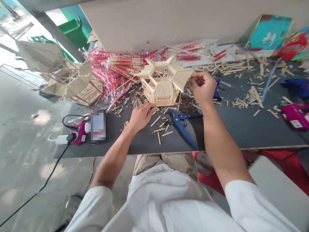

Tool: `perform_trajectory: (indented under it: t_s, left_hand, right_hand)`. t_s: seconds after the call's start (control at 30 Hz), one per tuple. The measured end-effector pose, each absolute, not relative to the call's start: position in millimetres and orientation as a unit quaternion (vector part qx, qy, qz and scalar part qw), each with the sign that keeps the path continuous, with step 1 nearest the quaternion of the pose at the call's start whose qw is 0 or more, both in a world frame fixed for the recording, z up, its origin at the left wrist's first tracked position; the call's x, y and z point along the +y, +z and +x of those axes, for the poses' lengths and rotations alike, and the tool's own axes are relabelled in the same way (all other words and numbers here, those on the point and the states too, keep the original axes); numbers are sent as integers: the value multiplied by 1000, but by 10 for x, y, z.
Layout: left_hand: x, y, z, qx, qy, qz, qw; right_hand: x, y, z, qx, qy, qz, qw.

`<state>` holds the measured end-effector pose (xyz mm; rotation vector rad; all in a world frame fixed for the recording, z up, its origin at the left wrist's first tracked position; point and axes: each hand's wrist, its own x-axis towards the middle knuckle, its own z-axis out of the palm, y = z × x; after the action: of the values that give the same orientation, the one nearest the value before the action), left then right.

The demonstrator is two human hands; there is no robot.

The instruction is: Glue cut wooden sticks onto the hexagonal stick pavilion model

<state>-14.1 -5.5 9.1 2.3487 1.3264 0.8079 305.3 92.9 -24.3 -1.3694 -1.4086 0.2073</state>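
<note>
A small house-like model of pale wooden sticks (165, 89) stands upright on the dark table, with flared slatted roof panels around an open top. My right hand (204, 87) is closed in a pinch at the outer edge of its right roof panel (182, 78). Whatever is between those fingertips is too small to make out. By the lower front left corner of the model is my left hand (142, 116), its fingers curled together; what they hold, if anything, is hidden. Blue-handled cutters (182, 127) lie in front of the model among short cut stick pieces (158, 137).
Another stick model (79, 85) stands at the left. Red-and-clear wrapped sticks (125, 66) pile up behind. A phone (98, 126) and a magenta power strip (78, 132) sit front left. Blue glue guns (295, 87) and another magenta strip (295, 116) are right. Scraps litter the table (229, 135).
</note>
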Motion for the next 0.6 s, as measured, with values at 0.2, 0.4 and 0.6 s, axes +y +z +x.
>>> perform_trajectory:
  t_s: [0.2, 0.4, 0.6]
  left_hand:
    - [-85, 91, -116, 442, 256, 843, 170]
    - [-94, 93, -90, 518, 265, 799, 148]
    - [-43, 79, -146, 600, 324, 722, 124]
  right_hand:
    - [930, -245, 3046, -591, 87, -589, 544]
    - [936, -229, 3045, -589, 83, -586, 551]
    - [930, -216, 3036, -588, 77, -584, 555]
